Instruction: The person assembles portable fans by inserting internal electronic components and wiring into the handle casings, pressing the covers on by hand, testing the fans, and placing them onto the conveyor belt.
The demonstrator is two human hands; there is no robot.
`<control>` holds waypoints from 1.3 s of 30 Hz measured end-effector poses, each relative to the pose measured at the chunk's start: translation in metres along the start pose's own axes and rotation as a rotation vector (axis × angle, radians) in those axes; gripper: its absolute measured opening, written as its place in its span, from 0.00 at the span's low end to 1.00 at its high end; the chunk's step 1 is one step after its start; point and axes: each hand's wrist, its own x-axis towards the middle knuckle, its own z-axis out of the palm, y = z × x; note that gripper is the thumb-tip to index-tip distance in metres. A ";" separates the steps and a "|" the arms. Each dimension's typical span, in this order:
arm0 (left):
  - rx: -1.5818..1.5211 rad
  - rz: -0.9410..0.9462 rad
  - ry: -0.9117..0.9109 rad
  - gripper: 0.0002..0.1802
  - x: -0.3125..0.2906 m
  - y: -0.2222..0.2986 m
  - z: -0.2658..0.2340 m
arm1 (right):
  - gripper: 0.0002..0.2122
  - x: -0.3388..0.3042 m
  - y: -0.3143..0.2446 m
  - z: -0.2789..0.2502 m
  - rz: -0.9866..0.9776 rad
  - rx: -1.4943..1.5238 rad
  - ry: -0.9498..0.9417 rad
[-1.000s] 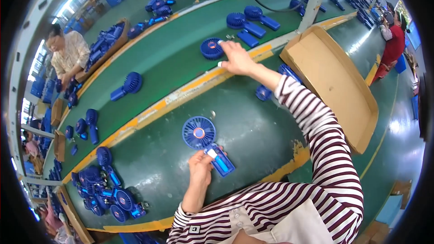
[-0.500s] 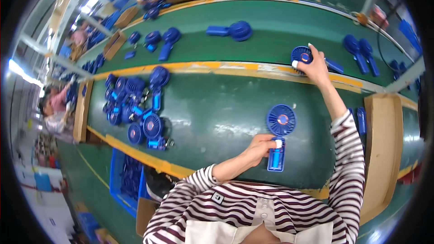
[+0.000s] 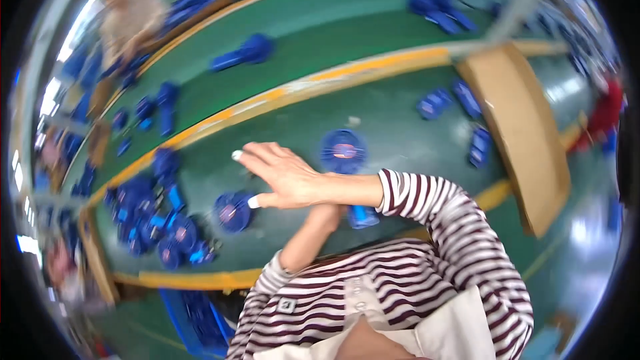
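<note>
Head view: I have the right hand (image 3: 283, 177) spread, a round blue plastic fan (image 3: 232, 213) by its thumb, likely light, best rim-held; left hand (image 3: 325, 217) mostly hidden, grip unclear.

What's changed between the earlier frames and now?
The right hand has left the green belt, swinging leftward and back toward the person, fingers spread. The fan it was at is gone from the belt's edge; apparently that same blue fan now lies by its thumb, near the fan pile. Pile and centre fan stayed on the bench. Left hand: mostly hidden, grip unclear.
</note>
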 end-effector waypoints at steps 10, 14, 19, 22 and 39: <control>-0.098 -0.062 -0.102 0.15 -0.019 0.037 0.020 | 0.16 -0.176 0.108 -0.178 0.369 -0.963 0.194; -0.128 -0.093 -0.106 0.15 -0.015 0.029 0.017 | 0.22 -0.194 0.134 -0.190 0.368 -1.062 0.021; -0.098 -0.110 -0.045 0.14 -0.025 0.025 0.008 | 0.23 -0.158 0.104 -0.150 0.387 -0.713 0.135; -0.126 -0.131 -0.005 0.14 -0.030 0.026 0.019 | 0.28 -0.150 0.074 -0.120 0.542 -0.101 0.205; -0.193 -0.121 -0.023 0.13 -0.020 0.037 0.019 | 0.27 -0.169 0.012 -0.087 0.574 -0.841 -0.063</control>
